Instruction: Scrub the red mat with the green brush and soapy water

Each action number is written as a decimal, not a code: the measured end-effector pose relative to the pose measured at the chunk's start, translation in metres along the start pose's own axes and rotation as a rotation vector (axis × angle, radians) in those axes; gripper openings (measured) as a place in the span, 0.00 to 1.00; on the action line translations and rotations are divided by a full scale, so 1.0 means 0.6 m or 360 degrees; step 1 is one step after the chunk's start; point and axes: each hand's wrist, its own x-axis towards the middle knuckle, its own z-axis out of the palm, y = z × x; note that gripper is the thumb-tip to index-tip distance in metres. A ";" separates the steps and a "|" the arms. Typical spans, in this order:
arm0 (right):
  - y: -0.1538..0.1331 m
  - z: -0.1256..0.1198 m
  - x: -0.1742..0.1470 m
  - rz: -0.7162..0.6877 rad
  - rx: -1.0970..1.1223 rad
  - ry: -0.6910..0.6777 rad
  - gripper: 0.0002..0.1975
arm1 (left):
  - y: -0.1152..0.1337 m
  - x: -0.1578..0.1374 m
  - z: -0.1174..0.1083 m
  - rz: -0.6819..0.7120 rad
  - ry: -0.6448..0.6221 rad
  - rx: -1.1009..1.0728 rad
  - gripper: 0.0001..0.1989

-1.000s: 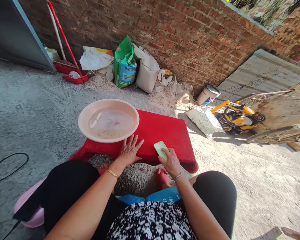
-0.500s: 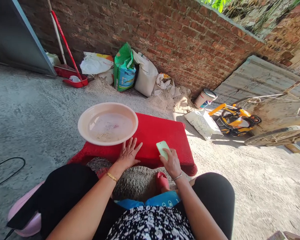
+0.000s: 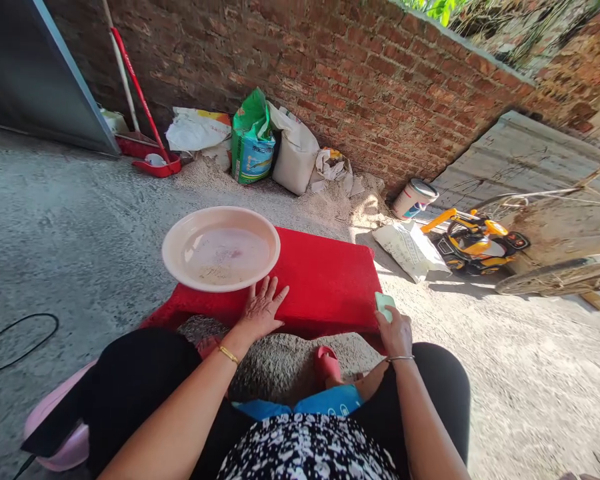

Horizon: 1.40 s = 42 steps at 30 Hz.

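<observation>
A red cloth (image 3: 325,273) covers a low bench between my knees. My left hand (image 3: 263,310) lies flat on it with the fingers spread, just in front of the basin. The pale pink basin (image 3: 220,285) stands on the bench's left end, holding cloudy water (image 3: 227,253) with grit at the bottom. At the bench's right edge my right hand (image 3: 396,332) is closed on a flat pale green block (image 3: 384,305) with rounded corners. The block's underside is hidden, so its exact kind cannot be told.
Along the brick wall (image 3: 340,87) stand a red dustpan (image 3: 157,168), a green bag (image 3: 253,140), a white sack (image 3: 295,157) and a paint bucket (image 3: 414,198). To the right are a yellow toy vehicle (image 3: 480,247) and a cart wheel (image 3: 563,275). A black cable (image 3: 55,323) lies left.
My right hand has moved to the right with the pale green block, from the middle of the red cloth to its right edge. My left hand stays flat on the cloth.
</observation>
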 end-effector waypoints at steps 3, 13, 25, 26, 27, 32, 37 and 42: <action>-0.082 0.032 -0.033 -0.0450 0.0150 -0.0010 0.21 | -0.003 0.000 0.008 0.0007 0.0029 0.0006 0.48; -0.216 0.111 -0.058 -0.0977 -0.0037 -0.0110 0.19 | -0.002 -0.003 0.012 0.0005 0.0022 -0.0035 0.50; -0.087 0.052 -0.003 -0.0289 0.0092 0.0048 0.22 | 0.013 -0.010 0.012 -0.0125 0.0073 -0.0050 0.51; -0.121 0.063 -0.016 -0.0442 0.0131 0.0032 0.21 | 0.015 -0.012 0.015 -0.0163 0.0101 -0.0035 0.51; -0.158 0.076 -0.031 -0.0594 0.0157 0.0010 0.21 | 0.018 -0.013 0.017 -0.0192 0.0121 -0.0019 0.50; -0.300 0.127 -0.083 -0.1112 0.0091 -0.0134 0.19 | 0.024 -0.015 0.023 -0.0224 0.0134 0.0017 0.47; -0.247 0.116 -0.039 -0.0900 -0.0022 -0.0186 0.19 | 0.023 -0.015 0.021 -0.0202 0.0101 0.0007 0.48; -0.082 0.061 0.037 -0.0204 -0.0100 -0.0053 0.23 | 0.030 -0.016 0.014 -0.0238 0.0070 -0.0005 0.44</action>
